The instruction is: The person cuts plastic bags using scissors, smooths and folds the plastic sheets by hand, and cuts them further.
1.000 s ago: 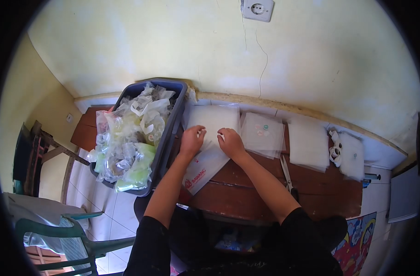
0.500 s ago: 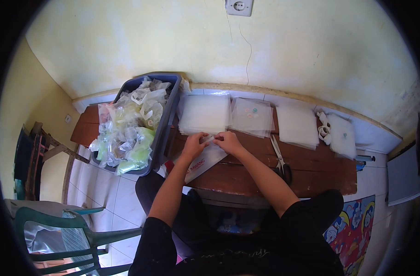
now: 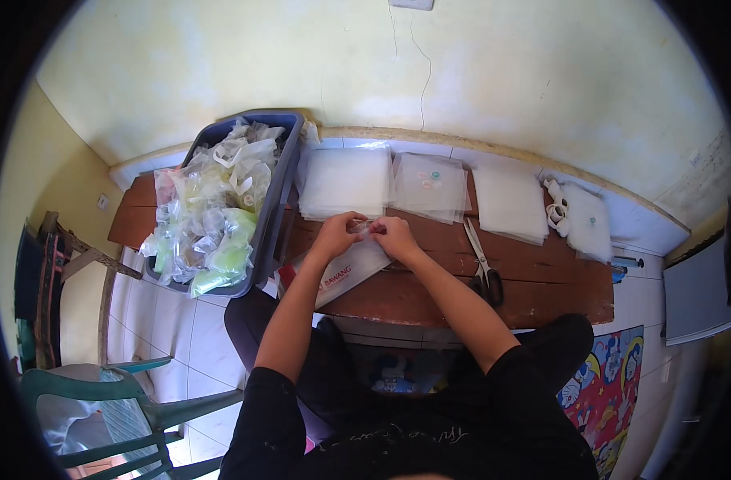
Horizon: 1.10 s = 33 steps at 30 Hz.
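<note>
A clear plastic bag with red print point(image 3: 345, 270) lies slanted on the brown wooden table. My left hand point(image 3: 339, 235) pinches its upper end, fingers closed. Close beside it on the right, my right hand point(image 3: 395, 237) also has its fingers closed on that end. Just beyond my hands sits a stack of clear plastic sheets point(image 3: 345, 182). To its right are a smaller stack with round marks point(image 3: 431, 189) and another whitish stack point(image 3: 510, 205). Black-handled scissors point(image 3: 480, 262) lie right of my right hand.
A grey tub point(image 3: 279, 180) full of crumpled plastic bags point(image 3: 213, 208) stands at the left. White rolled pieces point(image 3: 556, 208) and one more stack point(image 3: 588, 222) lie at the table's right end. A green chair point(image 3: 153, 412) is at the lower left; a colourful mat point(image 3: 609, 384) lies lower right.
The view has tilted down. My hands have come back from over the large stack toward the table's front and drawn closer together, at the printed bag's upper end.
</note>
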Tool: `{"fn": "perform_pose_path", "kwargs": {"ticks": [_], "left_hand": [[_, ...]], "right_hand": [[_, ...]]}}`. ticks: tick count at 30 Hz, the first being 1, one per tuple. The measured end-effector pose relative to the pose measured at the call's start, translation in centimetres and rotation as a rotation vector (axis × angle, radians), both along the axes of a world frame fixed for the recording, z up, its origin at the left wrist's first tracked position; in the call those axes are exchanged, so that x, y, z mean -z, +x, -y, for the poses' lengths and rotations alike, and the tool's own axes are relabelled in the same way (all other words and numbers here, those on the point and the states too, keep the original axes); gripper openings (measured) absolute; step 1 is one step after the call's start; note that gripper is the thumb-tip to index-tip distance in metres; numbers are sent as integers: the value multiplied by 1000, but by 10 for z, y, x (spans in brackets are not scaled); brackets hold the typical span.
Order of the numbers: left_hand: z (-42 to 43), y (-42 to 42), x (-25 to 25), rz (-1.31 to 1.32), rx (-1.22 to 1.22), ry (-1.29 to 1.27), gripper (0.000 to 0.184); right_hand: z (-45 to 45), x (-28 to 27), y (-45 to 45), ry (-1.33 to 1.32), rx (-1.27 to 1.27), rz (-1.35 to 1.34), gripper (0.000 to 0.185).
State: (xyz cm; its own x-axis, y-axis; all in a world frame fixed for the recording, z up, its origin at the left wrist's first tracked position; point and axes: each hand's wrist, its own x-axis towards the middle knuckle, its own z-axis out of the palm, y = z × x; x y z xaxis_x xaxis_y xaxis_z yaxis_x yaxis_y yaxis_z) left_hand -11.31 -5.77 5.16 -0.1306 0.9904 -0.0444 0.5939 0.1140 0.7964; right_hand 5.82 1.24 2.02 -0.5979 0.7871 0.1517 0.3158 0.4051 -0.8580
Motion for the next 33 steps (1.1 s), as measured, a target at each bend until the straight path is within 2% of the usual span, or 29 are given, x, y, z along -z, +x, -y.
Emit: {"fn": "perform_pose_path", "kwargs": {"ticks": [7, 9, 14, 19, 21, 22, 24, 25, 27, 28, 30, 33], "left_hand": [[-1, 1, -5, -30, 13, 6, 54], [-2, 6, -4, -10, 28, 12, 54], [-8, 7, 14, -5, 106, 72, 53], [-11, 7, 18, 34, 79, -20, 41], [-11, 6, 17, 17, 63, -22, 39], [-11, 6, 16, 0, 47, -21, 37], [-11, 5, 16, -16, 53, -22, 36], [-12, 4, 17, -32, 60, -22, 35], [-11, 5, 16, -30, 67, -43, 35], [-11, 5, 14, -28, 74, -61, 34], [-11, 5, 10, -49, 86, -87, 34], [-9, 5, 10, -19, 93, -81, 35]], "right_hand": [[-1, 7, -2, -80, 11, -42, 15], [1, 9, -4, -73, 86, -86, 15], [4, 11, -2, -15, 53, -145, 14], [5, 11, 2, -7, 39, -123, 14], [5, 6, 5, 157, 100, -74, 11], [5, 2, 7, 156, 100, -74, 11], [1, 0, 10, -99, 126, -159, 9], [-2, 1, 10, -100, 127, -159, 9], [-4, -2, 11, 118, 195, -179, 8], [-3, -6, 12, 117, 197, -178, 8], [-3, -13, 14, -198, 264, -294, 9], [-9, -7, 14, -272, 199, -360, 17]]}}
